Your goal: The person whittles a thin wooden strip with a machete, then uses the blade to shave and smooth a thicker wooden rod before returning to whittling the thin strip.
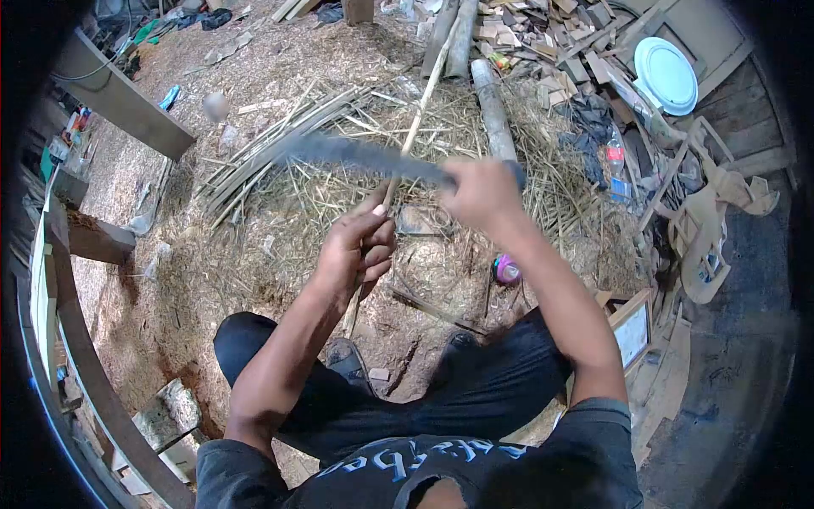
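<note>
My right hand [485, 193] is wrapped round the handle of a machete [360, 154]. Its long dark blade points left and is smeared by motion near the tip. The blade crosses a long, thin bamboo strip [431, 89]; whether they touch, I cannot tell. Lower down, my left hand [360, 246] grips this strip between thumb and fingers. The strip slants from the upper middle through the hand, and its lower end shows near my feet. Below the blade, a pile of split bamboo strips [288, 140] lies on the ground.
Wood shavings cover the ground. A round pole [492, 106] lies ahead, with wood offcuts [543, 42] behind it. A pink-and-purple object [507, 270] sits near my right knee. Wooden posts [136, 97] stand at left; a pale blue lid [666, 75] leans at right.
</note>
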A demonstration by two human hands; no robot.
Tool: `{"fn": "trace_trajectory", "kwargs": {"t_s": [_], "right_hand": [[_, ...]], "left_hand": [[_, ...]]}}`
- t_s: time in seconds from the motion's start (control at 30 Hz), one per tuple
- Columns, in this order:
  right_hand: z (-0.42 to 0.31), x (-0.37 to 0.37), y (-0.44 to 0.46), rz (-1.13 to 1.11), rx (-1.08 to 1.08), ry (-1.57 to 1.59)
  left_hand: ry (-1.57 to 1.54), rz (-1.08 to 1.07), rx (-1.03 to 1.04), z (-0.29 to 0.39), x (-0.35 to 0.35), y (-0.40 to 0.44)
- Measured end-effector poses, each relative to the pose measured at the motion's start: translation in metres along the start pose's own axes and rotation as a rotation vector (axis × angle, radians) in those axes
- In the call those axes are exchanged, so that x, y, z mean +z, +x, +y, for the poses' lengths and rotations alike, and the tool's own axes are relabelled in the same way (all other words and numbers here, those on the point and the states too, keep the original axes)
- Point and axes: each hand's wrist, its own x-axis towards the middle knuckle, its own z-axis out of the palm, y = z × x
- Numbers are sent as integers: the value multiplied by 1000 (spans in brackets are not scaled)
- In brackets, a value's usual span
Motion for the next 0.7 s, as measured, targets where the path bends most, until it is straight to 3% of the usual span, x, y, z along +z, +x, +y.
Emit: {"fn": "trace_trajectory", "kwargs": {"t_s": [0.03,0.07,0.17,0.2,0.3,0.33,0.37,0.47,0.5,0.57,0.7], "right_hand": [[14,-8,9,143,85,-11],[29,-15,19,-5,296,-7],[12,-20,8,14,189,5],[6,-8,1,96,-23,-58],[13,-7,13,-67,54,-96],[13,-20,15,64,200,-50],[31,-20,20,65,202,-53],[69,-13,29,169,410,411],[64,-15,29,173,418,409],[44,-20,28,187,475,1005],[42,-16,28,222,447,1040]], "left_hand": [[0,-2,-2,-1,-1,-1],[10,-40,-29,-3,-1,-2],[41,-43,-48,-6,0,1],[11,-53,-51,-7,-2,4],[12,-73,-61,-9,-4,3],[20,-78,-75,-13,-4,1],[27,-84,-85,-16,-3,1],[148,-73,-88,-18,5,-5],[208,-81,-77,-19,6,-4],[214,-99,-96,-24,7,-1],[310,-113,-74,-30,10,1]]}}
